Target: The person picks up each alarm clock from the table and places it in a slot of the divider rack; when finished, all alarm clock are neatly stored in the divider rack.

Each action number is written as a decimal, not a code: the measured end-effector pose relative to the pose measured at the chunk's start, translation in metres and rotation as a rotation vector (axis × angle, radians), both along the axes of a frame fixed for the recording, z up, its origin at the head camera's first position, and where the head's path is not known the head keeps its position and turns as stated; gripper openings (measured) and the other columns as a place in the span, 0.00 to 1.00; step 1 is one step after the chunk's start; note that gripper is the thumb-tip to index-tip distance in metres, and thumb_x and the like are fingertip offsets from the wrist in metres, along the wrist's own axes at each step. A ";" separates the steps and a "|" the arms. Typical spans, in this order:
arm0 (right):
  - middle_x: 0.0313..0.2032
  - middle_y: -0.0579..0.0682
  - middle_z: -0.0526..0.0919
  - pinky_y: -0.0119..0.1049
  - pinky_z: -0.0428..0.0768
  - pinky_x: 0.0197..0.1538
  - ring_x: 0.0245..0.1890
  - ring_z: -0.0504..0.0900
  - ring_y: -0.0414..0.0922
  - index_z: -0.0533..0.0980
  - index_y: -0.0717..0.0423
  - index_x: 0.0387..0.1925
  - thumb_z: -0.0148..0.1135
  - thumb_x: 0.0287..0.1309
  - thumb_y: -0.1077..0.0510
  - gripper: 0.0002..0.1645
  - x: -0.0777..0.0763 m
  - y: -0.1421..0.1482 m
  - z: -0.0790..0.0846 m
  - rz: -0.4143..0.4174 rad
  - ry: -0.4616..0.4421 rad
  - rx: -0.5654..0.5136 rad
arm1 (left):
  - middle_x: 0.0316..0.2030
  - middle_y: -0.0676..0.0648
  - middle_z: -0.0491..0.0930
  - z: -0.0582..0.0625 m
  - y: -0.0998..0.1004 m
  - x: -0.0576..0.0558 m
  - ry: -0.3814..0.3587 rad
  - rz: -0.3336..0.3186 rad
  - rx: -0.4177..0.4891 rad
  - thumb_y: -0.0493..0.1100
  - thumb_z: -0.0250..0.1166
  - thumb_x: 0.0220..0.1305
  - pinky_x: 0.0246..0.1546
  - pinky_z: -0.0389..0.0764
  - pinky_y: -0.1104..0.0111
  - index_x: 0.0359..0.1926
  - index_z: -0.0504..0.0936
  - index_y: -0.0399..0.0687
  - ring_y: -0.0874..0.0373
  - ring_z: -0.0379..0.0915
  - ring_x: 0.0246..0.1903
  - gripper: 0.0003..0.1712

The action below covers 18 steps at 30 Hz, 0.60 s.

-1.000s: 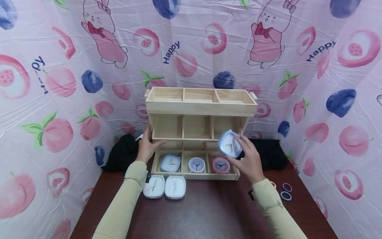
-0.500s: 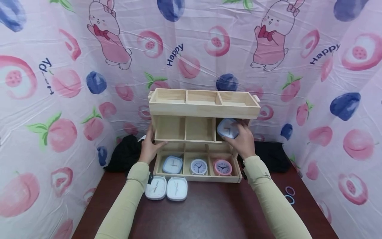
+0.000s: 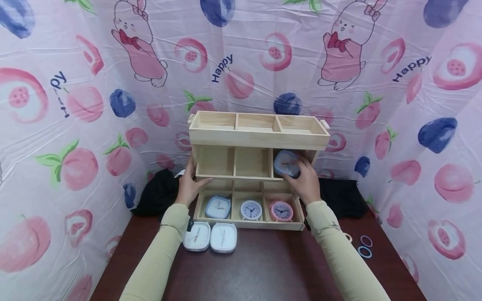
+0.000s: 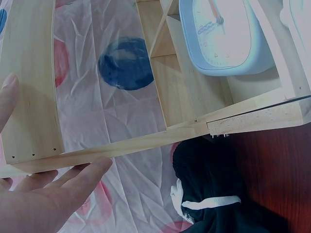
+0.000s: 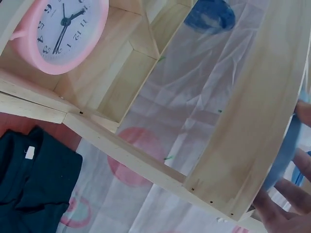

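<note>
A blue square alarm clock (image 3: 286, 163) sits tilted in the right compartment of the middle tier of a wooden three-tier organizer (image 3: 260, 138). My right hand (image 3: 306, 182) grips its right side; in the right wrist view the clock shows only as a blue edge (image 5: 286, 150) behind the tier board. With fingers extended, my left hand (image 3: 188, 184) rests against the organizer's left side, its thumb in front of the middle tier. In the bottom tier sit another blue square clock (image 3: 218, 207), a round white clock (image 3: 251, 210) and a round pink clock (image 3: 280, 211).
Two white square clocks (image 3: 224, 238) lie on the dark table in front of the organizer at left. Black cloth items (image 3: 156, 194) flank it, the right one (image 3: 342, 196) folded. Coloured rings (image 3: 364, 251) lie at far right. A patterned curtain (image 3: 248, 42) hangs behind.
My right hand has carried the blue square clock from in front of the organizer up and back into the middle tier's right compartment. The left hand has stayed at the organizer's left side.
</note>
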State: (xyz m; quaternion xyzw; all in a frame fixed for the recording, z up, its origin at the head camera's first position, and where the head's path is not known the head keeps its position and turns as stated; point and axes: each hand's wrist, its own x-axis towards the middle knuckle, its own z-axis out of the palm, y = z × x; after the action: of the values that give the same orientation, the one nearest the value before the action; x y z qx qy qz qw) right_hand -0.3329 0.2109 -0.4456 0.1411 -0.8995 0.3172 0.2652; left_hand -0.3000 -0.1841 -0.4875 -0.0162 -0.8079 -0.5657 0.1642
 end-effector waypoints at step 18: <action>0.48 0.59 0.86 0.53 0.82 0.53 0.51 0.79 0.59 0.86 0.61 0.44 0.81 0.52 0.60 0.18 0.075 -0.074 -0.049 0.121 0.245 0.013 | 0.83 0.41 0.60 0.000 0.000 0.000 0.005 -0.002 -0.003 0.38 0.80 0.61 0.77 0.70 0.47 0.88 0.42 0.69 0.40 0.61 0.80 0.69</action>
State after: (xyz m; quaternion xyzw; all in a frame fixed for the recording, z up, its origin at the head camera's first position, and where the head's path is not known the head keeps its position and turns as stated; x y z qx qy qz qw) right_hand -0.2582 0.1366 -0.4945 0.2345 -0.8523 0.3073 0.3525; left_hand -0.2999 -0.1844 -0.4870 -0.0189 -0.8084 -0.5645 0.1655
